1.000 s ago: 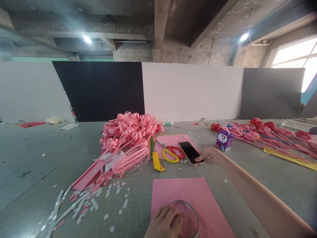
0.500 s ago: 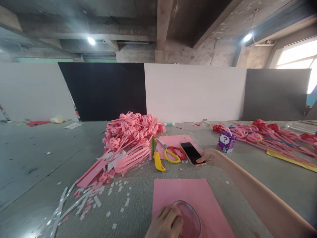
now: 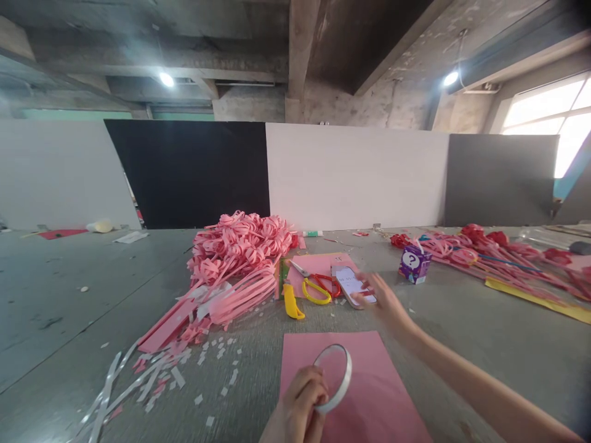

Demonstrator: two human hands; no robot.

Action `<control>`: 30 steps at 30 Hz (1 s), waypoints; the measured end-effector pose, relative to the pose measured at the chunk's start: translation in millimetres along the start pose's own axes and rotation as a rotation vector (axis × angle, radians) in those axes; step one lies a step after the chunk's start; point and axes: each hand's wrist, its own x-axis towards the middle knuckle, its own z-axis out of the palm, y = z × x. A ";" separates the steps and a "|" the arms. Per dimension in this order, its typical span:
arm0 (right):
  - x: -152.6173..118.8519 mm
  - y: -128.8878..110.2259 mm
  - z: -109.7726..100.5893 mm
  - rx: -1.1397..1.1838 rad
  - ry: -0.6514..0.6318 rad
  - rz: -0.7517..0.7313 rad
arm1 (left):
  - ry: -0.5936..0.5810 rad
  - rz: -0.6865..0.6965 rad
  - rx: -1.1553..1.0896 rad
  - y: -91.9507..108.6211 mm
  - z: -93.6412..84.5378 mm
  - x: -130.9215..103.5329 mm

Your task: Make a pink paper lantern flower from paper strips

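Observation:
My left hand [image 3: 305, 397] grips a white tape roll [image 3: 345, 384], tilted up over a pink paper sheet [image 3: 369, 394] at the bottom centre. My right hand [image 3: 381, 295] is at the phone [image 3: 353, 286], its fingers apart over the lower right part of the lit screen. The phone lies partly on another pink sheet [image 3: 300, 284]. Just left of it are scissors with yellow and red handles [image 3: 317, 290]. A yellow cutter [image 3: 292, 303] rests in front of the scissors.
A big heap of pink paper flowers [image 3: 240, 252] stands at centre left, with white scraps [image 3: 221, 351] before it. At the right are a purple box [image 3: 414, 264], more pink paper stems [image 3: 489, 255] and a yellow strip [image 3: 530, 298]. Panels [image 3: 355, 178] stand behind.
The tape roll has been raised and tilted off the pink sheet by my left hand. The phone screen has lit up, and my right hand's fingers have lifted and spread. The view has shifted slightly.

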 end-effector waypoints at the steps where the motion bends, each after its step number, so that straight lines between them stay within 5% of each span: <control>1: -15.8 0.9 5.1 0.048 -0.031 -0.103 | 0.013 -0.011 -0.020 0.8 -0.4 1.0; 4: -65.8 1.6 20.3 0.235 -0.092 -0.598 | 0.018 -0.020 -0.060 1.9 0.3 3.4; 7: -92.0 -1.2 27.7 0.245 -0.125 -0.837 | -0.005 -0.016 -0.070 3.3 -0.5 5.1; 13: -88.4 -4.6 31.7 0.333 -0.084 -0.834 | 0.102 -0.064 -0.045 -0.9 -2.8 1.0; 18: -91.3 -2.9 42.1 0.324 0.024 -0.815 | 0.183 -0.182 -0.269 -10.6 3.2 -9.8; 26: -93.0 -3.9 50.6 0.333 0.089 -0.829 | -0.003 -0.171 -0.405 7.8 -8.3 2.9; 30: -92.3 -3.9 53.5 0.312 0.106 -0.831 | 0.033 -0.181 -0.484 5.8 -0.9 1.0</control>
